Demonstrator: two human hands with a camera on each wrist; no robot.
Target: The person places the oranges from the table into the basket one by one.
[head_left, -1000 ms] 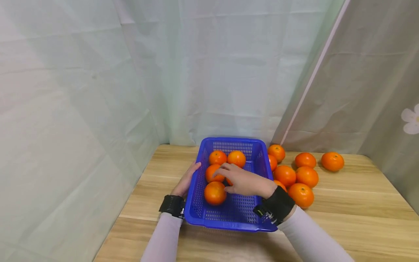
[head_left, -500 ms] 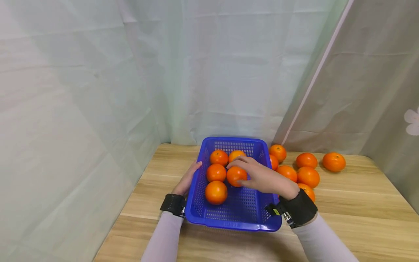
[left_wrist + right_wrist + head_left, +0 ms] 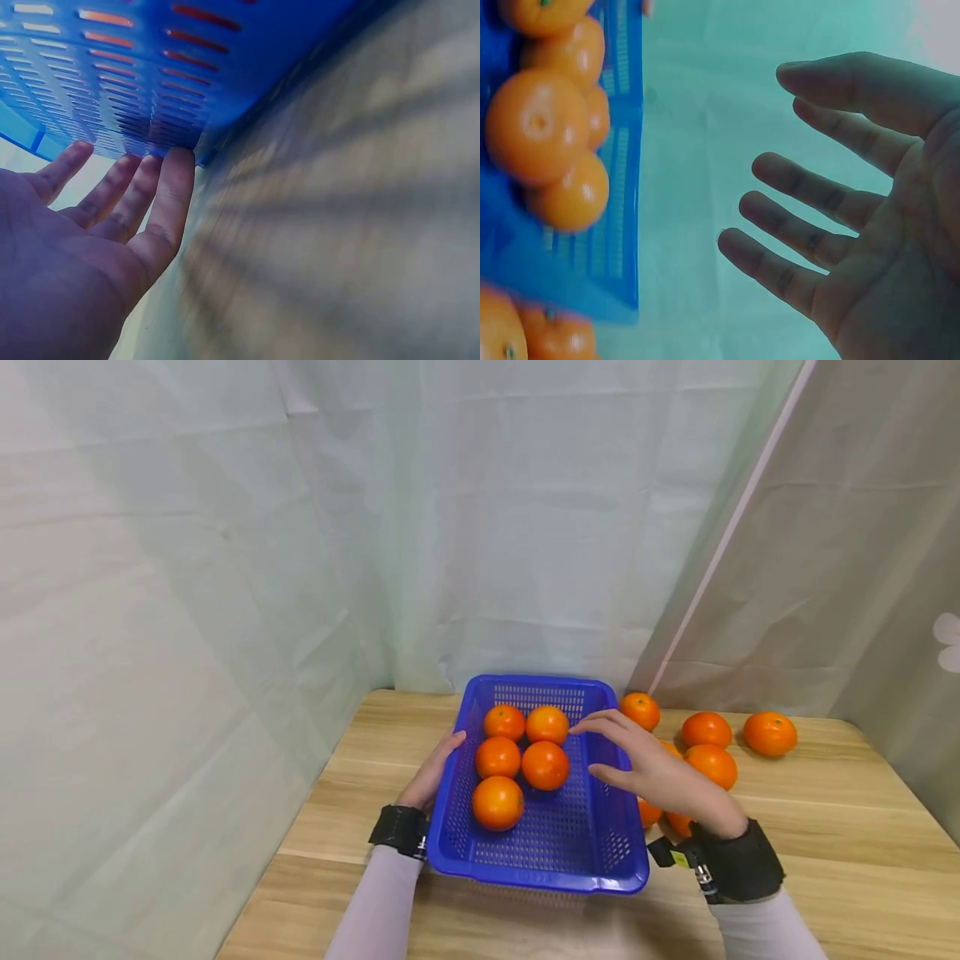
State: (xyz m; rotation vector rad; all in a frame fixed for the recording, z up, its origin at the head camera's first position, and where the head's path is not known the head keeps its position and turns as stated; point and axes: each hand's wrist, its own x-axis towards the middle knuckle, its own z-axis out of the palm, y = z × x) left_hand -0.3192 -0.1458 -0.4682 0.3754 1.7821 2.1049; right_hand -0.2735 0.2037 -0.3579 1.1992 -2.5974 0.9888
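Observation:
A blue plastic basket (image 3: 536, 878) with slotted walls stands on the wooden table. Inside it lie several oranges, among them a front one (image 3: 498, 803) and one to its upper right (image 3: 545, 766). My left hand (image 3: 432, 772) is at the basket's left side; in the left wrist view its straight fingers (image 3: 174, 187) touch the slotted wall from outside. Over the basket's right rim hovers my right hand (image 3: 654, 770), fingers spread and nothing in it. The right wrist view shows that palm (image 3: 900, 255) bare, apart from the basket.
To the right of the basket several more oranges (image 3: 707, 731) lie on the table (image 3: 810, 827), some partly hidden behind my right hand. One orange (image 3: 770, 734) sits farthest right. Pale curtains (image 3: 525, 527) hang behind and to the left of the table.
My right hand has let go of an orange in the basket's middle and moved right, to over the right rim. My left hand has stayed at the left side.

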